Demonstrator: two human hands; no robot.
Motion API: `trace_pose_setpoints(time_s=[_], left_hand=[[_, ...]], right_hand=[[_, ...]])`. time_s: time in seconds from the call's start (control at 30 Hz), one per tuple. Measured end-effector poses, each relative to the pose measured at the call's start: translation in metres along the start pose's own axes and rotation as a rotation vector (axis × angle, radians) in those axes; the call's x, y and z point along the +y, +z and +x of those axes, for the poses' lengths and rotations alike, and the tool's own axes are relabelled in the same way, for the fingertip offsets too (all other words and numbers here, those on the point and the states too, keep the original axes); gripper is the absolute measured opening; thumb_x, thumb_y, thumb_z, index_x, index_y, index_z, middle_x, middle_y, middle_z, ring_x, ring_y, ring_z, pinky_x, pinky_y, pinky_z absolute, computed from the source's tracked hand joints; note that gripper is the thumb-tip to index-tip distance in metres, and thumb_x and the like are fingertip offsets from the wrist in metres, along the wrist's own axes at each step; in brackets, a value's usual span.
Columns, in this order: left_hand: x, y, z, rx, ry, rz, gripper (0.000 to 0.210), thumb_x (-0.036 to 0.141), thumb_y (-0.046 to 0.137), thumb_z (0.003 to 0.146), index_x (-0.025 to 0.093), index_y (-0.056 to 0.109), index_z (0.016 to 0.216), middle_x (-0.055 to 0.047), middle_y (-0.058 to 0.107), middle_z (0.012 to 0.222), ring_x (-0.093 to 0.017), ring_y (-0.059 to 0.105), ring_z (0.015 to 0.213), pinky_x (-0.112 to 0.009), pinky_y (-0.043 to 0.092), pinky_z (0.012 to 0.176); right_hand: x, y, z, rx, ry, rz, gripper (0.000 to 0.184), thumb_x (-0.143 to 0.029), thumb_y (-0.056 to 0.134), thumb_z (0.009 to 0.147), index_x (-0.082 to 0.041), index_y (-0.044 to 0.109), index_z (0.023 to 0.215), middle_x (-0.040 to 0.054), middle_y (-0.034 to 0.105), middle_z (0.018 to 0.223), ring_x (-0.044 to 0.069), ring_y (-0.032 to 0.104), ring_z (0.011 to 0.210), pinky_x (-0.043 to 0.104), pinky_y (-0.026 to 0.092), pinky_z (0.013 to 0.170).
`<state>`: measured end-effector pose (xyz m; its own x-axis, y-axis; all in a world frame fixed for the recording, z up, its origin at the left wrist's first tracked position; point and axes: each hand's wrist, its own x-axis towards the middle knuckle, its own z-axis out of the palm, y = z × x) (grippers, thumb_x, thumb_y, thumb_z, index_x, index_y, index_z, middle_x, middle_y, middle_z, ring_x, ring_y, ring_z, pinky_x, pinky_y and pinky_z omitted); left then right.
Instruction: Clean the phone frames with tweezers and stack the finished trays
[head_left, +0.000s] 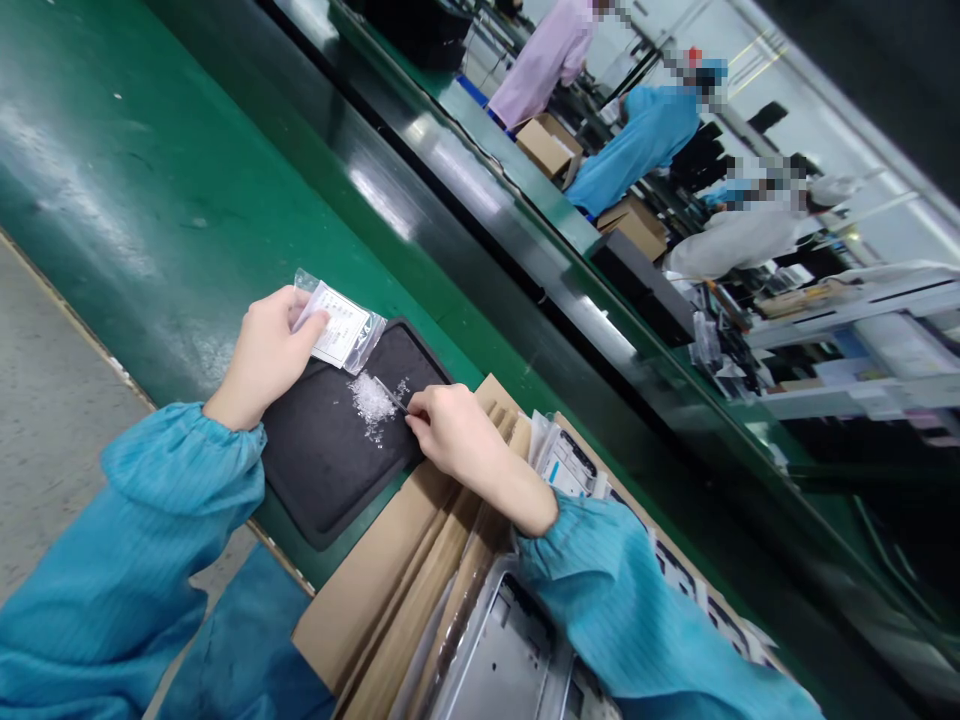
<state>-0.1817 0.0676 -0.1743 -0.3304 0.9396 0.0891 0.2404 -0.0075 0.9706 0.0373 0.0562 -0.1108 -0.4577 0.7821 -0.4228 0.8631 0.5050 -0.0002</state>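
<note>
My left hand (266, 352) pinches a small clear plastic bag (341, 325) with a white label, holding it at the far-left corner of a black foam pad (322, 450). On the pad lies a little heap of tiny clear parts (371, 402). My right hand (450, 430) is closed on thin tweezers (391, 394), whose tips rest at the edge of the heap. Both arms wear blue sleeves.
The pad lies on a green conveyor table (150, 200). An open cardboard box (405, 570) with a grey metal frame (502, 660) and bagged parts (562, 465) sits under my right arm. Several people in work coats stand at benches beyond the dark rail (480, 200).
</note>
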Motion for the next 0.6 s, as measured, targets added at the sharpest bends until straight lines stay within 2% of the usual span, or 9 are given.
trace_pose_setpoints(time_s=[0.1, 0.33, 0.6], left_hand=[[0.002, 0.000, 0.000, 0.002, 0.001, 0.001, 0.016, 0.035, 0.066, 0.081, 0.021, 0.067, 0.088, -0.009, 0.075, 0.090, -0.029, 0.068, 0.082, -0.041, 0.052, 0.071], [0.002, 0.000, 0.000, 0.006, 0.006, -0.004, 0.017, 0.034, 0.066, 0.081, 0.020, 0.067, 0.089, -0.009, 0.075, 0.090, -0.028, 0.068, 0.081, -0.040, 0.051, 0.070], [0.004, -0.001, -0.001, 0.020, 0.007, 0.027, 0.019, 0.031, 0.066, 0.081, 0.016, 0.069, 0.092, -0.008, 0.075, 0.091, -0.024, 0.068, 0.082, -0.037, 0.053, 0.072]], right_hand=[[0.004, -0.002, 0.000, -0.001, 0.010, -0.018, 0.016, -0.024, 0.062, 0.100, -0.012, 0.067, 0.090, 0.0029, 0.070, 0.092, 0.016, 0.069, 0.091, 0.035, 0.058, 0.087], [0.034, -0.004, 0.003, 0.000, 0.148, -0.094, 0.017, -0.028, 0.062, 0.100, -0.012, 0.068, 0.099, 0.0052, 0.070, 0.101, 0.018, 0.069, 0.097, 0.037, 0.058, 0.089], [0.023, -0.003, -0.003, -0.038, 0.141, -0.117, 0.018, -0.028, 0.063, 0.100, -0.012, 0.068, 0.098, 0.0056, 0.070, 0.102, 0.018, 0.069, 0.098, 0.038, 0.058, 0.091]])
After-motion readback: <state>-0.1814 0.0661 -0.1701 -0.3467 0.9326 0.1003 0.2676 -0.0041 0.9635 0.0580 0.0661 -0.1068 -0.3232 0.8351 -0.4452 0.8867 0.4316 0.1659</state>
